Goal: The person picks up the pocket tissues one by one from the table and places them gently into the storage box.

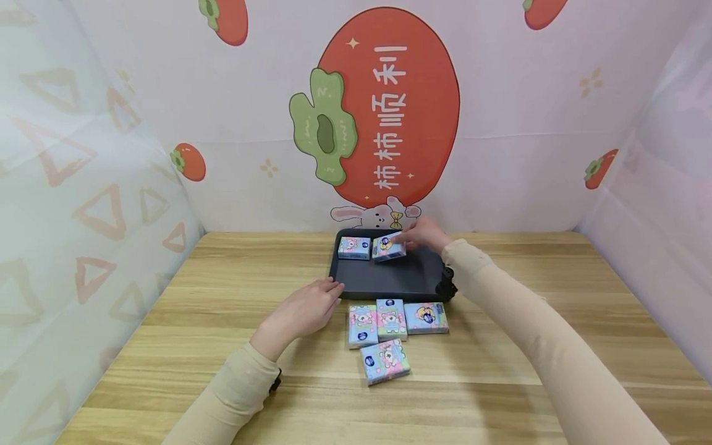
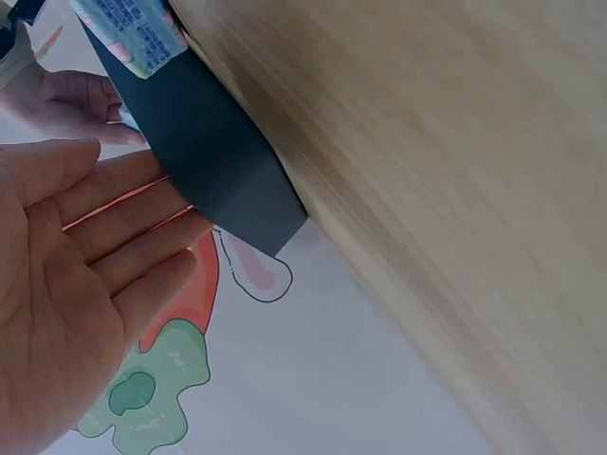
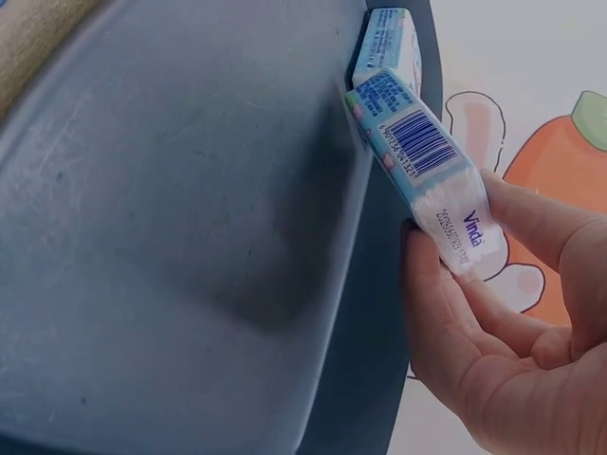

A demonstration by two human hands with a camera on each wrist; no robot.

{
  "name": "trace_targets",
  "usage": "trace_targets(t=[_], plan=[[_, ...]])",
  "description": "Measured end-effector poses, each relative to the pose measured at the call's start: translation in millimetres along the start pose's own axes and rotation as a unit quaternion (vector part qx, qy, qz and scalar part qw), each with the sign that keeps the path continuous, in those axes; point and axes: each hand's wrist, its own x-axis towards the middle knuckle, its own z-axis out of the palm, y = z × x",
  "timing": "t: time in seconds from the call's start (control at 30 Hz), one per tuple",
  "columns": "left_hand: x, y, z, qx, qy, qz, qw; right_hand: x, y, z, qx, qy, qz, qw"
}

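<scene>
My right hand (image 1: 424, 235) pinches a tissue pack (image 3: 427, 166) at one end, over the back of a dark grey tray (image 1: 384, 281). In the right wrist view the pack tilts, its barcode side showing and its far end close to another tissue pack (image 3: 389, 45). That other tissue pack (image 1: 353, 248) lies in the tray's back left corner. My left hand (image 1: 308, 309) has its fingers extended, with the fingertips at the tray's front left corner; in the left wrist view its palm (image 2: 66, 294) shows, holding nothing.
In front of the tray, several tissue packs lie on the wooden table (image 1: 250, 272): one pink pack (image 1: 363, 326), a neighbouring pack (image 1: 392, 319), a blue pack (image 1: 426, 317) and a nearer pack (image 1: 385, 361). A patterned cloth wall (image 1: 500, 185) stands behind the table.
</scene>
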Motion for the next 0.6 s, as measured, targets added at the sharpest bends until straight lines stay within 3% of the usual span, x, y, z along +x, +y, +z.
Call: trace_targets(t=[0.6], plan=[[-0.7,-0.7,-0.2,-0.006,-0.004,-0.003,1.0,12.3,2.6,12.1,0.024,0.004,0.023,0.999]])
